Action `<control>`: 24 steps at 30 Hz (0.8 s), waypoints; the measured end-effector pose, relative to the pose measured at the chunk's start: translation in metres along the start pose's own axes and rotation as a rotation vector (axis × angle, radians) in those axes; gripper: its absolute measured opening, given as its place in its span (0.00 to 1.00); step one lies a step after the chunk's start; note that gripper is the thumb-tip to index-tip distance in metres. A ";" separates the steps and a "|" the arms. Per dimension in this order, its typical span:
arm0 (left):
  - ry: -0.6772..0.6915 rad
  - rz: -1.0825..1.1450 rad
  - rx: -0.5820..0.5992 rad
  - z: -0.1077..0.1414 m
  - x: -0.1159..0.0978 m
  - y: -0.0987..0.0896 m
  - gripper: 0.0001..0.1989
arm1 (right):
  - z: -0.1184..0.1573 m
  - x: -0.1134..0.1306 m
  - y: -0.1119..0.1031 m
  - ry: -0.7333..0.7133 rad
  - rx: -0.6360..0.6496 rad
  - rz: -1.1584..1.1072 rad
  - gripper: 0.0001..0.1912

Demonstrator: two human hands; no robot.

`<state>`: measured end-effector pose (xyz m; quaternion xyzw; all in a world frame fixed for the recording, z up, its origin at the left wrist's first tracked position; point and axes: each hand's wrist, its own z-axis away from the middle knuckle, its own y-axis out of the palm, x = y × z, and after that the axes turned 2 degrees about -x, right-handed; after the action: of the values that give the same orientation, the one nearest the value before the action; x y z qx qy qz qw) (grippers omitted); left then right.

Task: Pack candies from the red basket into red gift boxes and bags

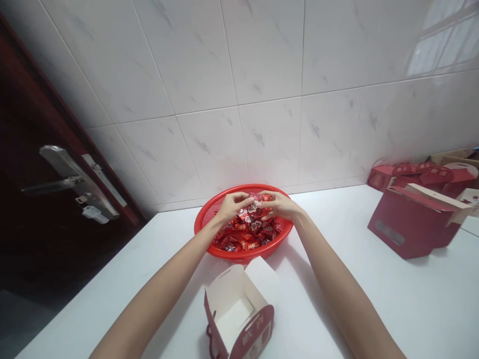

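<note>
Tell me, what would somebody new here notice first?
Probably the bright red basket of shiny little packets by the tiled wall, with the left hand and right hand over it. Next, the open box in front, pale inside. Then the dark red boxes at the picture's right.

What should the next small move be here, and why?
Probably carry the shiny red-wrapped packet to the white-lined maroon cardboard box: the left hand and right hand have fingertips together at it over the red perforated plastic basket, and the box stands open just nearer the viewer.
</note>
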<state>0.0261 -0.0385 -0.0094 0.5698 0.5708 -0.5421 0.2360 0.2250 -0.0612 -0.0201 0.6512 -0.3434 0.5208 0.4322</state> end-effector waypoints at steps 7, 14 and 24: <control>0.012 0.053 -0.037 -0.007 0.010 -0.006 0.24 | -0.001 0.002 0.004 -0.009 -0.122 0.009 0.23; -0.142 -0.337 -0.207 -0.023 0.035 -0.033 0.20 | -0.005 0.003 0.006 -0.001 -0.268 -0.104 0.20; -0.283 -0.583 0.163 -0.041 0.040 -0.034 0.18 | -0.011 -0.003 0.009 -0.044 -0.379 -0.123 0.13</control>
<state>0.0003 0.0215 -0.0203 0.3188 0.6259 -0.7045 0.1015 0.2127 -0.0547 -0.0200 0.5889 -0.4043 0.4053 0.5704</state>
